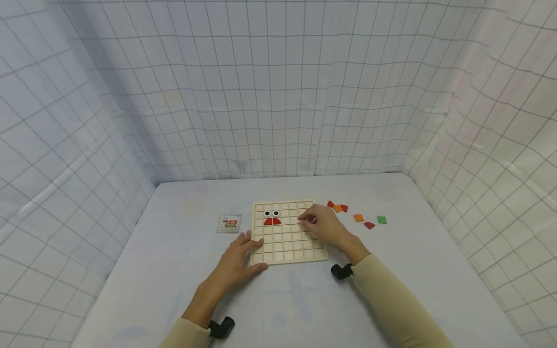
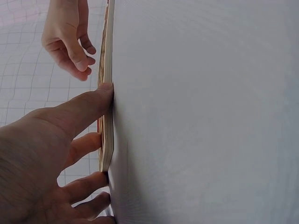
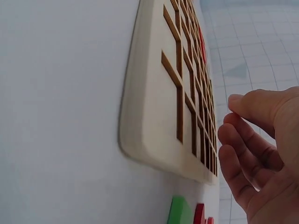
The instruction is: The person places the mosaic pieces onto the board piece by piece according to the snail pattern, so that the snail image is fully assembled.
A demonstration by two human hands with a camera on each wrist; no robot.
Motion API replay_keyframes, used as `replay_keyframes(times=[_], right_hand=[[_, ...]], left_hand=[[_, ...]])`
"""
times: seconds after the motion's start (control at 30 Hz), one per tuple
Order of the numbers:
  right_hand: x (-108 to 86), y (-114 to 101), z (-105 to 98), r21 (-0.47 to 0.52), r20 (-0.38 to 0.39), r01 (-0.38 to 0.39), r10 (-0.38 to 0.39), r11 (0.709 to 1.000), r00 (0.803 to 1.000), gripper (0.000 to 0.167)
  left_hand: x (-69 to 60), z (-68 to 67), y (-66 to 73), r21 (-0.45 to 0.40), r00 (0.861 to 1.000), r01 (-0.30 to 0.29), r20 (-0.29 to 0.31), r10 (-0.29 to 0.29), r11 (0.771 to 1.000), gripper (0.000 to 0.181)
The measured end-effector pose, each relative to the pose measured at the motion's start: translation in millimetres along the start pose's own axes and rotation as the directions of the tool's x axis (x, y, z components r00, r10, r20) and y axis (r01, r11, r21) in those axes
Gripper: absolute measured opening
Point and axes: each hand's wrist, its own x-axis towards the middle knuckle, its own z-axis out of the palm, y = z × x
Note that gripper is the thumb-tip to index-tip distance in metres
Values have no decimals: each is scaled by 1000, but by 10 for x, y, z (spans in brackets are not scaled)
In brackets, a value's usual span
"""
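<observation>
1. Right hand (image 1: 323, 224) hovers above the grid board (image 1: 278, 245), thumb and fingertips nearly meeting; I can't tell whether they pinch anything
2. Left hand (image 1: 237, 258), fingers spread, touches the board's near-left edges
3. I see two eye tiles (image 1: 267, 213) and two red quarters (image 1: 267, 222) placed
4. Right of the board, orange tiles (image 1: 359, 218), red pieces (image 1: 369, 225) and a green tile (image 1: 381, 219) remain, I judge, to be placed

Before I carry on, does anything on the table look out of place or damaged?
Nothing stands out. The loose tiles right of the grid board lie scattered at mixed angles, but none looks broken at this size. On the board, the two eye pieces and two red pieces look lined up with the grid.
</observation>
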Motion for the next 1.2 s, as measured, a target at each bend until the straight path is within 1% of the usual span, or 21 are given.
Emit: replay_keyframes(times=[0.13,0.33,0.4,0.53,0.67,0.8,0.93,1.03,1.2], right_hand=[[-72,136,-150,-5,-17,13,-13,1000,1000,15],[-203,316,-301,-80,-38,46,-49,996,998,15],[-257,358,-340,-85,-27,44,-46,995,999,14],[-374,415,-406,-80,21,39,-37,996,999,14],[-488,460,-447,-82,54,50,-46,995,998,14],[-591,486,-466,-69,84,29,-23,997,996,18],[-673,494,-465,-81,113,8,1,997,994,20],[-723,493,-467,-89,118,3,7,996,993,20],[-768,520,-475,-95,101,10,0,995,995,21]], left_hand=[[5,2,0,3,1000,10,3,-10,1000,73],[-2,-6,-1,1,1000,14,3,-14,1000,73],[2,-6,-5,-4,1000,13,5,-13,1000,73],[9,-8,-13,-8,1000,7,5,-7,1000,73],[7,-4,-20,-7,1000,9,9,-9,1000,73],[6,-2,-24,-3,1000,10,7,-10,1000,73],[6,7,-27,-6,1000,11,7,-11,1000,73],[2,13,-25,-7,1000,8,7,-8,1000,73],[-1,18,-22,-5,1000,4,4,-4,1000,73]])
